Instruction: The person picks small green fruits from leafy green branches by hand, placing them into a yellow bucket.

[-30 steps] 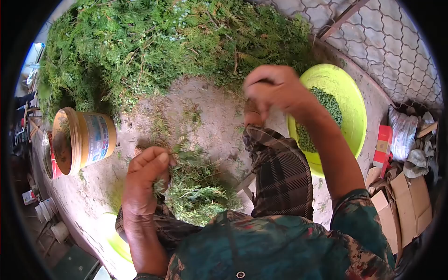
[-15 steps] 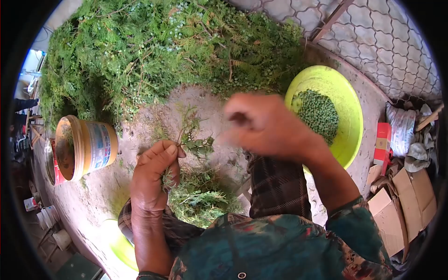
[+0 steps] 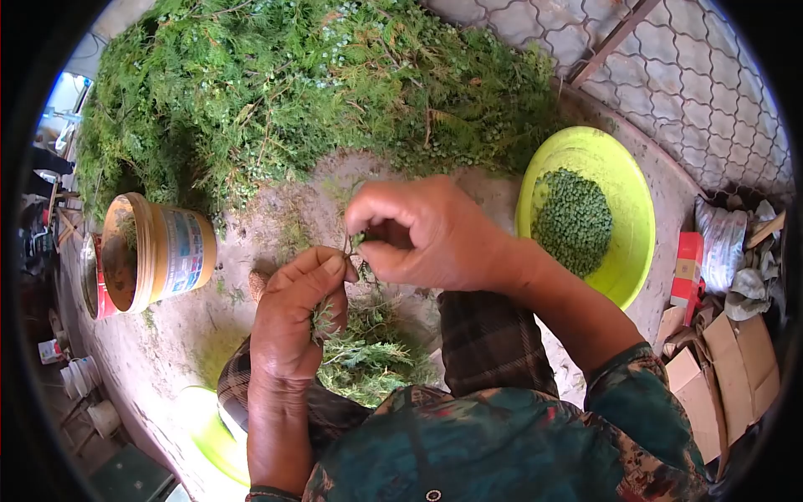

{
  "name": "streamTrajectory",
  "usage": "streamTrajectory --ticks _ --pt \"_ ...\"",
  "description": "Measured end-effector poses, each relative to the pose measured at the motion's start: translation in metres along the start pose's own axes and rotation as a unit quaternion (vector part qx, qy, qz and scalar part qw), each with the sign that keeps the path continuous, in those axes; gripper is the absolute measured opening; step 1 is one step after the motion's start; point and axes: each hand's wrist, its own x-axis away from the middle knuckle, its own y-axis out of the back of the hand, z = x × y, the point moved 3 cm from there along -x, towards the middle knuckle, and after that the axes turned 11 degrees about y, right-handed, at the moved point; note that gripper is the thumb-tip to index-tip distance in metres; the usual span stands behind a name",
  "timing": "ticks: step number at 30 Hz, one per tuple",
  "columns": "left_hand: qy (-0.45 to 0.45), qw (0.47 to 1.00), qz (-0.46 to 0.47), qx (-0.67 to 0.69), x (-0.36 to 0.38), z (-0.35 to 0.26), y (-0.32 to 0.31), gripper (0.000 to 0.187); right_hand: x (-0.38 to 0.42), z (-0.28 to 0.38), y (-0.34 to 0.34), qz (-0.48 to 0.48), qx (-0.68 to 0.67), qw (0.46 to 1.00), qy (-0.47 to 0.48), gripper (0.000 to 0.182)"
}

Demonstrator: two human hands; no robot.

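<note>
My left hand [image 3: 294,314] is closed in a pinch on the stem of a small evergreen sprig [image 3: 358,240], with a bit of foliage also showing under its fingers. Reaching across from the right, my right hand [image 3: 443,234] has thumb and forefinger closed at the same sprig, just beside the left fingertips. The right fingers partly hide the sprig. Below both hands, a small heap of stripped-looking sprigs [image 3: 372,356] lies between my legs. To the right, a yellow-green basin [image 3: 629,226] contains many small green cones [image 3: 573,222].
A large pile of evergreen branches [image 3: 276,92] spreads across the back. At left lies a tipped yellow bucket [image 3: 184,251]. Another bright basin [image 3: 213,439] stands at lower left. Cardboard [image 3: 740,360] and a red box [image 3: 687,268] lie along the right, beneath wire mesh [image 3: 669,75].
My right hand has moved left and down from near the basin to the sprig, and its fingers now pinch there. My left hand still holds the sprig. The view has shifted slightly.
</note>
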Motion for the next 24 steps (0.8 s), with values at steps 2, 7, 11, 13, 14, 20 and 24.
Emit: streamTrajectory --ticks 2,7,11,13,14,20,24 --pt "0.004 1.000 0.016 0.012 0.001 -0.003 -0.004 0.016 0.005 -0.002 0.000 -0.030 -0.099 0.992 -0.071 0.017" --pt "-0.035 0.996 -0.048 -0.064 0.001 -0.002 -0.003 0.016 0.012 -0.026 0.032 -0.081 0.167 0.983 0.002 0.005" --pt "-0.055 0.996 -0.027 0.057 0.012 -0.011 0.007 0.016 0.029 -0.036 0.052 -0.264 -0.397 0.847 -0.234 0.018" --pt "-0.058 0.995 0.006 0.080 0.010 -0.014 0.003 0.016 0.032 -0.044 0.047 -0.238 -0.491 0.813 -0.203 0.024" --pt "-0.053 0.994 0.023 0.092 0.008 -0.013 0.004 0.016 0.033 -0.039 0.037 -0.196 -0.573 0.766 -0.214 0.026" --pt "-0.024 0.994 0.074 0.082 0.006 -0.013 -0.002 0.016 0.018 -0.008 0.005 -0.093 -0.462 0.823 -0.318 0.045" --pt "-0.040 0.997 0.036 0.059 0.003 -0.011 -0.002 0.016 0.009 -0.002 -0.007 0.035 -0.454 0.832 -0.318 0.038"
